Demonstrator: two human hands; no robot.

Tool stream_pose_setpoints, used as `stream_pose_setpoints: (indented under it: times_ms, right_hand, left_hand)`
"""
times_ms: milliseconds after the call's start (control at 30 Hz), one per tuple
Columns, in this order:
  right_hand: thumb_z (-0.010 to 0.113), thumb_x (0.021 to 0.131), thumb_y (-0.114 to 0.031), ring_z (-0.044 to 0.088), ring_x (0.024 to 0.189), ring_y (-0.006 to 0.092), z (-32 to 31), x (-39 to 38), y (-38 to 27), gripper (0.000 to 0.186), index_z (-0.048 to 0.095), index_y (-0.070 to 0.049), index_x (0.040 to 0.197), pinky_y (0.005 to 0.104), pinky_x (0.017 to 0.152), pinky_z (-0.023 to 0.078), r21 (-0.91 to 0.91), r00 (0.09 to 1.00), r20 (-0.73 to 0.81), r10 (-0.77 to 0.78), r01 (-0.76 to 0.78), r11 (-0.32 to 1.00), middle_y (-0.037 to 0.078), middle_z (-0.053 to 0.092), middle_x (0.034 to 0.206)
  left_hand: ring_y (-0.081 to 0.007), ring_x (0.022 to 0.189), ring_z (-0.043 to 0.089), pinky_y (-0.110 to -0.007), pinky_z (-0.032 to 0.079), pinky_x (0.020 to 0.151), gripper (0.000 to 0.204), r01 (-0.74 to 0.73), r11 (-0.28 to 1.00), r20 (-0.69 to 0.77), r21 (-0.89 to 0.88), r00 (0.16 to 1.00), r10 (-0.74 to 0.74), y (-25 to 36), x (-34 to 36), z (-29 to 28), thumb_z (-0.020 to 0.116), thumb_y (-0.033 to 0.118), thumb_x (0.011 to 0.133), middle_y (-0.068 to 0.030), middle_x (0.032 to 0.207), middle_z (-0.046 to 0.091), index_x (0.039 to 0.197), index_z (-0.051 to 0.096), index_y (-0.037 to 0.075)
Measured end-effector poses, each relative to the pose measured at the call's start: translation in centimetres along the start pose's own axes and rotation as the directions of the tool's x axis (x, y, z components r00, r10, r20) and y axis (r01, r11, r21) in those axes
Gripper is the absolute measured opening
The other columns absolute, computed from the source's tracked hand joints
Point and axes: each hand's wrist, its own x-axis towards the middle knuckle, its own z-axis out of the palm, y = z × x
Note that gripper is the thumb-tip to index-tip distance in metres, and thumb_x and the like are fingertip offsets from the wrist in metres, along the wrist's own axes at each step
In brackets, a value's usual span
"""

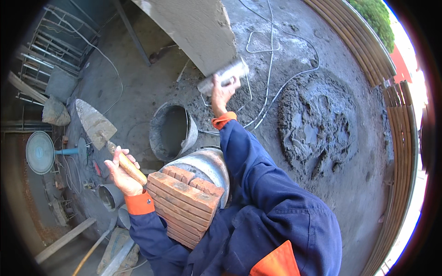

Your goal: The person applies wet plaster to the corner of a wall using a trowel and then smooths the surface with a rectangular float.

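My left hand (123,174) grips the wooden handle of a pointed mortar trowel (97,125). Its fingers are loose around the handle, and the grey-smeared blade points up and to the left. Stretched forward, my right hand (222,94) is closed on a silvery, can-like cylinder (224,76), blurred by motion. The cylinder is close to the lower end of a grey mortar-coated wall (202,37); whether they touch I cannot tell. Ribbed red bricks (182,207) lie between my forearms, beside a large pale bucket (207,165).
A bucket (172,131) with grey liquid stands ahead of me. On the right spreads a heap of wet mortar (320,124). White cables (271,60) snake over the floor. Wooden boards (400,133) edge the right side. A pale blue round stool (40,152) lies tipped at left.
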Motion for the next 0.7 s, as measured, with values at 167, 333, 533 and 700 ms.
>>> stream_pose_setpoints:
  times_ms: [167,333,533,700]
  right_hand:
    - [0.083,0.078,-0.019,0.047,0.123,0.0316,3.3,-1.3,-4.7,0.084,0.030,-0.003,0.140,0.0450,0.105,0.041,0.231,0.979,-0.087,0.185,-0.161,0.959,0.020,0.042,0.134]
    - [0.075,0.070,-0.027,0.035,0.128,0.0428,7.8,-5.5,-20.9,0.076,0.044,-0.003,0.135,0.0541,0.104,0.030,0.072,0.832,-0.118,-0.541,0.551,0.832,0.028,0.040,0.133]
    - [0.074,0.068,-0.024,0.041,0.122,0.0422,4.9,-3.5,-9.4,0.074,0.046,-0.003,0.133,0.0526,0.103,0.033,0.082,0.894,-0.161,-0.417,0.433,0.898,0.024,0.046,0.124]
    - [0.080,0.076,-0.018,0.047,0.125,0.0363,2.1,-1.4,6.4,0.083,0.032,-0.003,0.143,0.0463,0.106,0.038,-0.023,0.979,-0.178,0.095,-0.101,0.995,0.026,0.046,0.134]
  left_hand:
    - [-0.0154,0.079,0.058,-0.027,0.049,0.058,0.075,-0.015,1.000,0.002,-0.023,1.000,0.015,-0.5,0.3,-1.1,0.046,0.065,0.097,-0.0102,0.106,0.061,0.126,0.060,-0.002]
    - [-0.0177,0.080,0.057,-0.029,0.048,0.060,0.077,-0.004,1.000,-0.012,-0.002,1.000,0.004,-0.1,0.3,-1.4,0.044,0.067,0.096,-0.0123,0.107,0.061,0.126,0.060,-0.003]
    - [-0.0191,0.085,0.056,-0.029,0.049,0.063,0.077,0.050,0.998,0.074,-0.046,0.996,-0.047,0.1,0.3,-2.1,0.040,0.068,0.097,-0.0130,0.112,0.059,0.130,0.057,0.000]
    - [-0.0182,0.084,0.056,-0.029,0.049,0.063,0.075,0.062,0.998,0.028,-0.004,0.998,-0.062,-0.2,0.1,-0.6,0.040,0.066,0.098,-0.0119,0.112,0.059,0.129,0.058,0.001]
